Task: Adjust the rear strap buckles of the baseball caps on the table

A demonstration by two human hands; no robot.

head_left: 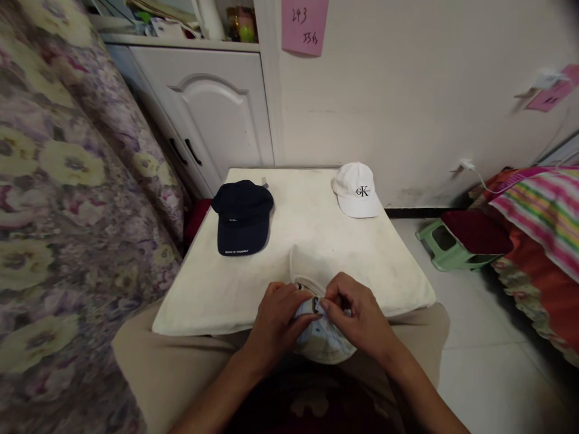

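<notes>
From the head view, three caps show: a navy fabric cap (244, 202) on the cream-covered table's (307, 208) left side, a white fabric cap with black lettering (355, 181) at its far right corner, and a pale fabric cap with bluish patches (323, 346) in the hands at the near edge, above the lap. The left hand (280, 310) and right hand (357, 310) each pinch its strap between thumb and fingers, beside one small dark fastener (315, 304); the fingers partly cover the strap. An open shelf (181, 43) holds a white bottle-like container (210, 21) and mixed items. A floral curtain (72, 163) hangs left; one green plastic stool (446, 247) stands right.
</notes>
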